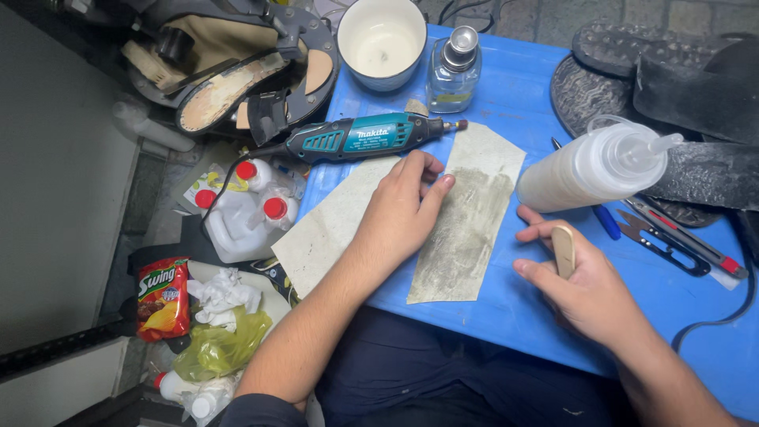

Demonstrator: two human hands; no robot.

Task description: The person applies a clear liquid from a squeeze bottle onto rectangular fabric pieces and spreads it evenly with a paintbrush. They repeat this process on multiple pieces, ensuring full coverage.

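Blue counter [553,316] fills the middle of the view over the person's lap, with a cluttered floor along its left edge and dark rubber soles [672,87] heaped past its right far corner.

At the centre lie two worn sheets. The left hand [399,213] rests flat on the seam where the pale sheet [328,229] meets the grey-stained strip [466,221], fingers loosely together and pressing down, likely to keep both from sliding. The right hand [589,289], just beside the strip's right edge, is curled around a small tan stick [563,249], thumb and fingers pinching it upright so its end stands clear of the fist.

A teal rotary tool [364,136] lies along the far side, its tip touching the strip's far corner, its cord trailing off the left edge. Behind it stands a white cup [382,39], seemingly empty but for a faint residue at the bottom, and a small glass bottle [453,67] with a metal cap, holding a shallow layer of yellowish liquid. A squeeze bottle [593,166] lies on its side near the right hand, mostly full of whitish stuff, nozzle pointing right. A blue pen [605,221], snips [660,241] and a cutter [688,237] lie beyond it.

On the floor are white jugs [245,213] with red caps, a red snack bag [162,296], crumpled tissue [221,296] and a shoe [237,71] under repair.
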